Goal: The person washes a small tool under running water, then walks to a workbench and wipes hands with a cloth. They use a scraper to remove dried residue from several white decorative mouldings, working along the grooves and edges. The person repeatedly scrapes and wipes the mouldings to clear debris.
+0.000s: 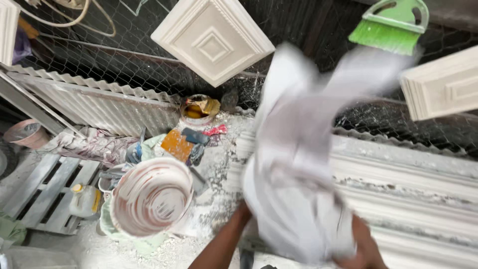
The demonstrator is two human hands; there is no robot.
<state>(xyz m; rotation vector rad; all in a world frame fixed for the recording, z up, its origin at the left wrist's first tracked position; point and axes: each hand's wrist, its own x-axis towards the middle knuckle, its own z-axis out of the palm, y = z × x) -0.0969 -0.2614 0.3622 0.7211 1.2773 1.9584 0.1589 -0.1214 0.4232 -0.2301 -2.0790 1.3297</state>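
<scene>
Holding a blurred white cloth (298, 164) right of the white bucket (151, 197), we clutch it with left hand (243, 215) and right hand (363, 249).

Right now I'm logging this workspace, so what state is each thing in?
white cloth: held up in both hands, motion-blurred
left hand: gripping the cloth's lower edge
right hand: gripping the cloth
bucket: upright, open, plaster-smeared inside
green brush: hanging on the mesh
square plaster tile: hung on the mesh, tilted
</scene>
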